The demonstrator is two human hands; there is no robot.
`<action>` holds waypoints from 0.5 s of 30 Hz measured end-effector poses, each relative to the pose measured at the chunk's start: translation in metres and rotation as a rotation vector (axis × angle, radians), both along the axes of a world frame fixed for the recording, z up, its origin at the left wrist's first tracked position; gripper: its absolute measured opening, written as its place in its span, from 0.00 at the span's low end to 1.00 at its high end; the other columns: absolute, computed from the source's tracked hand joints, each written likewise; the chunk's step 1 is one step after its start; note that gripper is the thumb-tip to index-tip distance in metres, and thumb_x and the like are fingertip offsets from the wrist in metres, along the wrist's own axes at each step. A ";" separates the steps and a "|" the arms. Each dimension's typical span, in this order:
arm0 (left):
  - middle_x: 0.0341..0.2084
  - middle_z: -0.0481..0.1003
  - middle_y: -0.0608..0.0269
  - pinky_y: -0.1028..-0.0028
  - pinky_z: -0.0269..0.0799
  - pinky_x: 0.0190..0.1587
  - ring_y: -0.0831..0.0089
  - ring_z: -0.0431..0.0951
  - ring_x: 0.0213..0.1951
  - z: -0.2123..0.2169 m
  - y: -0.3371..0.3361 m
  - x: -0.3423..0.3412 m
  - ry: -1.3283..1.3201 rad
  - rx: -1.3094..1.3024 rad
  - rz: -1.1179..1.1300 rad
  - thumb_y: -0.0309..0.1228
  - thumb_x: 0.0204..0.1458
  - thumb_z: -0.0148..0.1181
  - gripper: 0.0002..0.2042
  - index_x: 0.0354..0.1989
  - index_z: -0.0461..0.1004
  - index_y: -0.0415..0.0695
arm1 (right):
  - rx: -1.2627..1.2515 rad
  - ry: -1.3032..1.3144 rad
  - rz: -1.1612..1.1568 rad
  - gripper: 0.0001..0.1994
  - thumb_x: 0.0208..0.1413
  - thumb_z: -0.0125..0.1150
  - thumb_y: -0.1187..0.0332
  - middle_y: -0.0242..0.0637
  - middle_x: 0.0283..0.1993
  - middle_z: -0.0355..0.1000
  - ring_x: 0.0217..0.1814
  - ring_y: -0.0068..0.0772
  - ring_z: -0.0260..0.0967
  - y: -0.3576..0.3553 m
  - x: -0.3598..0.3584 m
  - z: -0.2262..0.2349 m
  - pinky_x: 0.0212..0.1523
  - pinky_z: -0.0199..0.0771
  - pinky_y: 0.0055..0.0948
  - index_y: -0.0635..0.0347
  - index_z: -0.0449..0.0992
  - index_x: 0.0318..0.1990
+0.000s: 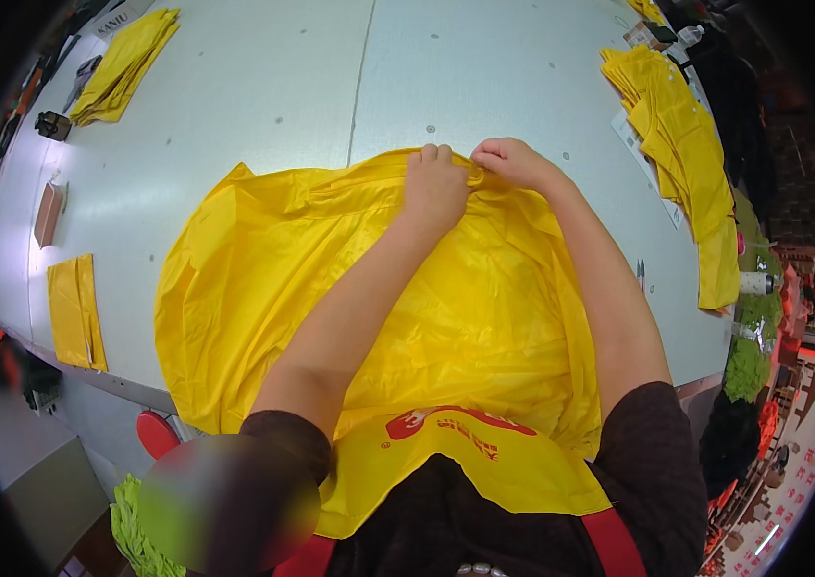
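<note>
Apron (364, 495), near side of yellow fabric (484, 298): red logo (409, 423), lettering (470, 444). Left hand (436, 188) and right hand (518, 162) at fabric's far edge, fingers (489, 151) pinching it, close together.

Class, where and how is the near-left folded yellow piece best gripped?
Probably by the near short end of the folded yellow piece, pinched from the person's side: it lies flat, with that end close to the table's edge.

We see one large yellow cloth (475, 317), spread with wrinkles on the pale tabletop (484, 87). Our left hand (438, 183) and right hand (515, 163) pinch its far edge — just beside each other — while a yellow pile (681, 144) lies at the right.
</note>
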State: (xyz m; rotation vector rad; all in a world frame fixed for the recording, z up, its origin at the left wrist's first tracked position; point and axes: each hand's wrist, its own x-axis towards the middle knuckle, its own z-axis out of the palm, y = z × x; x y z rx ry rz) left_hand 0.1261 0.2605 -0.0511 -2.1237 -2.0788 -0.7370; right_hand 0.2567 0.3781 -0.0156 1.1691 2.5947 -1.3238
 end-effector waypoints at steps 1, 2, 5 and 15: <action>0.26 0.70 0.61 0.65 0.65 0.37 0.63 0.70 0.35 -0.005 0.000 0.004 -0.035 -0.012 0.020 0.38 0.40 0.60 0.08 0.26 0.77 0.49 | -0.043 0.043 0.018 0.10 0.48 0.53 0.69 0.40 0.31 0.72 0.32 0.31 0.66 -0.003 0.004 0.001 0.35 0.67 0.27 0.64 0.74 0.36; 0.26 0.71 0.61 0.65 0.65 0.37 0.63 0.70 0.35 -0.011 0.001 0.007 -0.071 -0.024 0.041 0.36 0.40 0.61 0.07 0.26 0.78 0.49 | -0.008 0.032 0.056 0.10 0.48 0.53 0.70 0.40 0.31 0.72 0.33 0.32 0.67 -0.005 0.006 0.002 0.35 0.67 0.27 0.65 0.73 0.36; 0.26 0.73 0.61 0.66 0.66 0.38 0.63 0.72 0.35 -0.018 0.005 0.008 -0.346 0.014 0.067 0.33 0.38 0.61 0.07 0.28 0.78 0.48 | 0.132 0.063 0.133 0.09 0.47 0.53 0.73 0.40 0.31 0.71 0.33 0.32 0.67 -0.008 0.014 0.004 0.36 0.67 0.27 0.65 0.73 0.36; 0.21 0.76 0.63 0.68 0.58 0.42 0.67 0.74 0.29 0.003 0.016 0.009 -0.776 -0.178 0.135 0.38 0.40 0.61 0.08 0.25 0.79 0.48 | 0.610 0.062 0.139 0.03 0.45 0.55 0.73 0.36 0.31 0.71 0.37 0.39 0.67 -0.021 0.017 0.001 0.35 0.68 0.34 0.59 0.73 0.29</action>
